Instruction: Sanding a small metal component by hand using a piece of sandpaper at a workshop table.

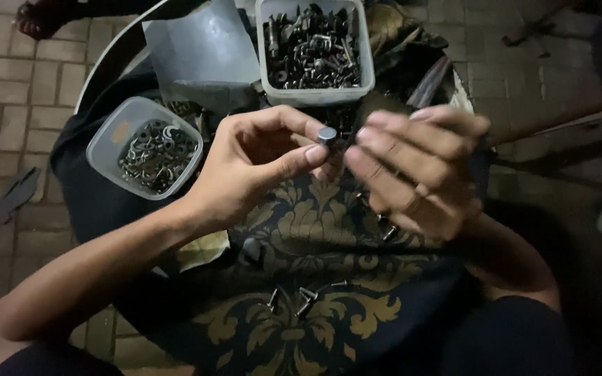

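Note:
My left hand [252,163] pinches a small grey bolt [327,134] by its head between thumb and forefinger. My right hand [416,170] is just to its right, fingers together and blurred, fingertips touching the same bolt. Both hands hover over a dark cloth with a gold leaf pattern [315,237]. Several loose screws [304,299] lie on the cloth below the hands.
A clear square tub of mixed bolts and screws [315,49] stands at the top. A smaller clear tub of washers and rings [146,150] sits at the left. A grey folded sheet [203,56] lies behind it. Brick paving [8,83] surrounds the round table.

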